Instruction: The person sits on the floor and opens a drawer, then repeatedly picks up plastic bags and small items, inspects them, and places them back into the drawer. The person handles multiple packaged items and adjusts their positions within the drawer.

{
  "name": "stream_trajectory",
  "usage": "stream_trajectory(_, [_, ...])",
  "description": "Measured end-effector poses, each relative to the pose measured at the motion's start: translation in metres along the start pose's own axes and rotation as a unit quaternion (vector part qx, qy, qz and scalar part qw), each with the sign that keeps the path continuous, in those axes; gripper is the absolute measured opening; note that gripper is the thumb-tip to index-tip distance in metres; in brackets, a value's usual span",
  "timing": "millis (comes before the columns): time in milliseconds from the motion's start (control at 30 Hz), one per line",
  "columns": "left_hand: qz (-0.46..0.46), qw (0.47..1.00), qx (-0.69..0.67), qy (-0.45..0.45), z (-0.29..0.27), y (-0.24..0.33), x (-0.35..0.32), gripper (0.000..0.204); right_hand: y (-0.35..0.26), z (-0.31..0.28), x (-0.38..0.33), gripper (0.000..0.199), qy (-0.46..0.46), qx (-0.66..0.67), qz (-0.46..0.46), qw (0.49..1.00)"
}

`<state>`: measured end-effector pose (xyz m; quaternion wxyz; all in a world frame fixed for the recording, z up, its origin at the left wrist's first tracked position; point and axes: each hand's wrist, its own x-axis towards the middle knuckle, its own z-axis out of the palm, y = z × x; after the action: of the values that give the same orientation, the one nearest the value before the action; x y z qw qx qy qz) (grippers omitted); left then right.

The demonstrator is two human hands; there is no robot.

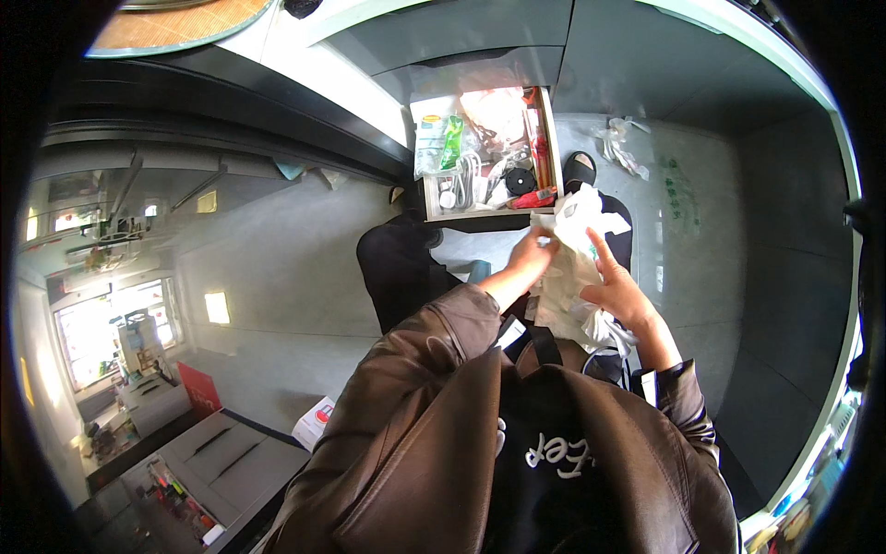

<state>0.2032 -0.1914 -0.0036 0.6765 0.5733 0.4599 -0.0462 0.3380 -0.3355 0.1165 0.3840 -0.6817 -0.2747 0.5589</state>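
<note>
Apparently, right hand's thumb and forefinger spread over crumpled white bag; left hand at edge, pinch unclear. Slack plastic could snag on drawer.

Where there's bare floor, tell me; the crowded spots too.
Bare: grey floor left of the left leg, beyond the white box; another patch right of the right leg, below the green marks. Crowded: the drawer, packed with cable and packets, and between the legs: left hand, right hand, white plastic.
</note>
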Motion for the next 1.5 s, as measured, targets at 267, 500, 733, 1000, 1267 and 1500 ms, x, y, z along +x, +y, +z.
stream_trajectory(267, [-0.170, 0.938, -0.084, -0.291, -0.040, 0.016, -0.018, 0.087, 0.008, 0.020, 0.002, 0.081, 0.000, 0.006, 0.031, 0.999])
stream_trajectory(500, [-0.050, 0.961, -0.159, -0.220, -0.024, 0.019, -0.034, 0.051, 0.010, 0.026, -0.002, 0.074, -0.003, 0.052, -0.001, 0.999])
stream_trajectory(733, [-0.057, 0.972, -0.158, -0.167, -0.013, 0.011, -0.024, 0.031, 0.023, 0.015, -0.009, 0.034, 0.220, -0.131, -0.167, 0.952])
stream_trajectory(1000, [-0.052, 0.948, -0.230, -0.213, -0.023, 0.022, -0.030, 0.019, 0.040, -0.021, -0.016, 0.065, 0.109, 0.289, 0.046, 0.950])
stream_trajectory(1267, [-0.001, 0.984, -0.178, 0.006, -0.002, 0.022, -0.015, 0.034, 0.037, -0.005, 0.024, 0.080, 0.175, -0.076, -0.087, 0.978])
stream_trajectory(1500, [0.162, 0.973, -0.100, 0.131, -0.013, 0.022, -0.012, 0.026, -0.009, 0.040, 0.069, 0.081, 0.224, -0.383, -0.148, 0.884])
